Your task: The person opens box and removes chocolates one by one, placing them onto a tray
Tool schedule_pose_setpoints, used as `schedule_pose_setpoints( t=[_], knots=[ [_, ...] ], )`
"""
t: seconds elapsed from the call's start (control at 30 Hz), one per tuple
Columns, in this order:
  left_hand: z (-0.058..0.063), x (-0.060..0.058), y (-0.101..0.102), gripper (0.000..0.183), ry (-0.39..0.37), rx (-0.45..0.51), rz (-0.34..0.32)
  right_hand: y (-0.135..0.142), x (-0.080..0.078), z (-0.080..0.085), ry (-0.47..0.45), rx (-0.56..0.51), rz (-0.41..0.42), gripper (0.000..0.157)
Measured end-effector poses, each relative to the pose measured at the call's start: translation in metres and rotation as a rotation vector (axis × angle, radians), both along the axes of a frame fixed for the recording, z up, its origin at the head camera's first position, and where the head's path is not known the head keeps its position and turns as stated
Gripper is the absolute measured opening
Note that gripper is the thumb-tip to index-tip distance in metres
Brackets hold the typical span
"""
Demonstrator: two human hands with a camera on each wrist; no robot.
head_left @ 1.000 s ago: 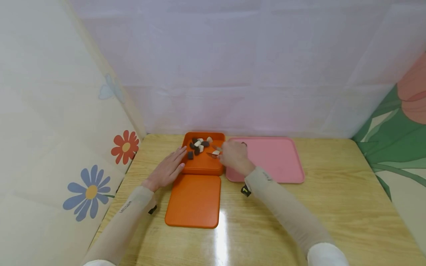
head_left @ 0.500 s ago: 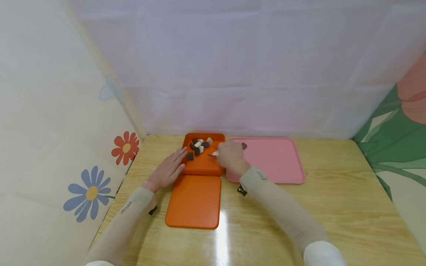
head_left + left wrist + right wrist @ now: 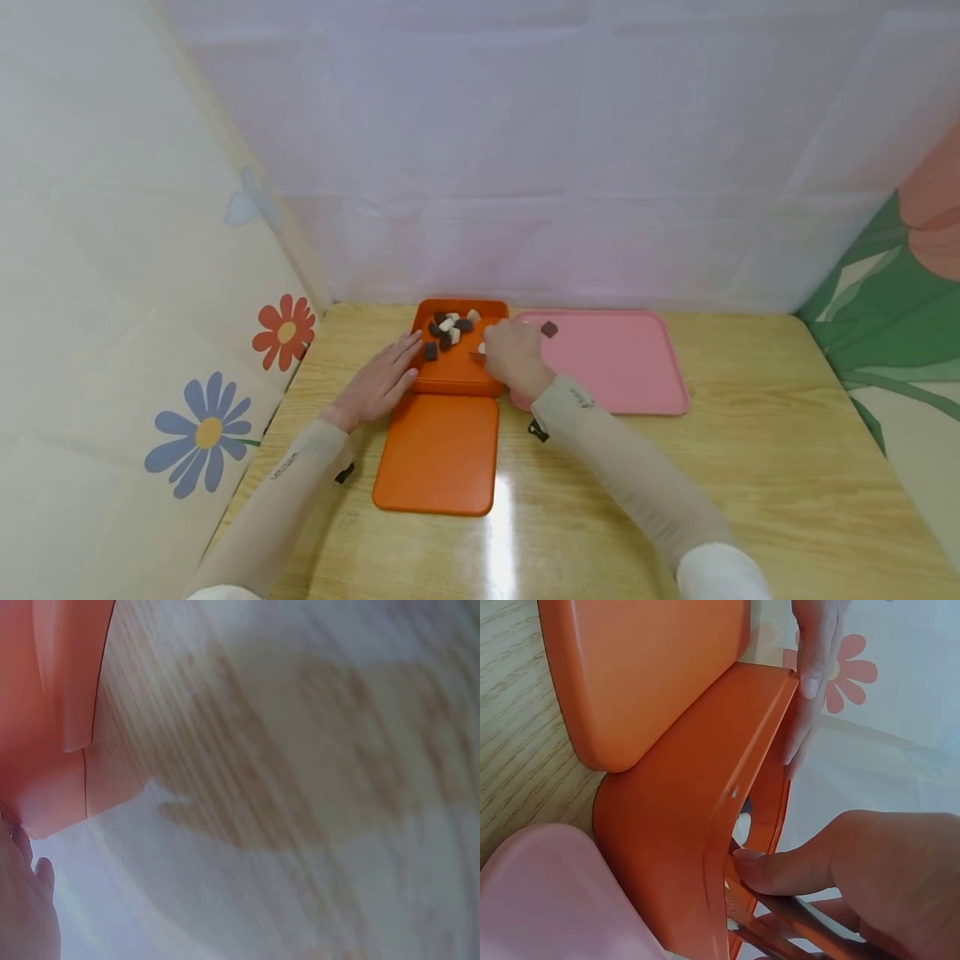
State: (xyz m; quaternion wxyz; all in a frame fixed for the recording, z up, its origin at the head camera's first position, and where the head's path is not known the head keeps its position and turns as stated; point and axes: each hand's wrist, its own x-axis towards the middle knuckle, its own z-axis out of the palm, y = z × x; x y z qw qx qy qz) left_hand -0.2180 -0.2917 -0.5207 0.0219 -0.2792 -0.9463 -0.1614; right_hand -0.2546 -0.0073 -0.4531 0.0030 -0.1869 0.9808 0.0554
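Note:
My left hand rests against the left rim of an orange box, its fingers extended. Inside lie several dark pieces and white pieces, small and chunky. Over the box's right side, my right hand grips metal tongs between thumb and fingers, the two arms pointing down into the box. A white piece shows right at the tongs' tips, partly hidden by the hand. In the left wrist view, the left fingers appear beside the orange wall.
A pink tray sits right of the box, with one dark brown piece near its back left. An orange lid lies flat in front of the box. A pale cloth backdrop stands behind the wooden table.
My right hand has shifted slightly left, further over the box, uncovering the dark brown piece on the tray. The left hand stays in place.

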Motion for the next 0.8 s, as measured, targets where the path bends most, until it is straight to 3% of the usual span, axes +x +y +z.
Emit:
schedule_pose_setpoints(
  t=[0.53, 0.8],
  knots=[
    [0.0011, -0.0005, 0.0, 0.06, -0.015, 0.005, 0.002, 0.0071, 0.0008, 0.0004, 0.051, 0.013, 0.029, 0.028],
    [-0.0006, -0.0017, -0.0004, 0.061, -0.01, 0.013, -0.003, 0.0056, -0.0026, 0.0047, 0.004, 0.03, 0.013, 0.028]
  ],
)
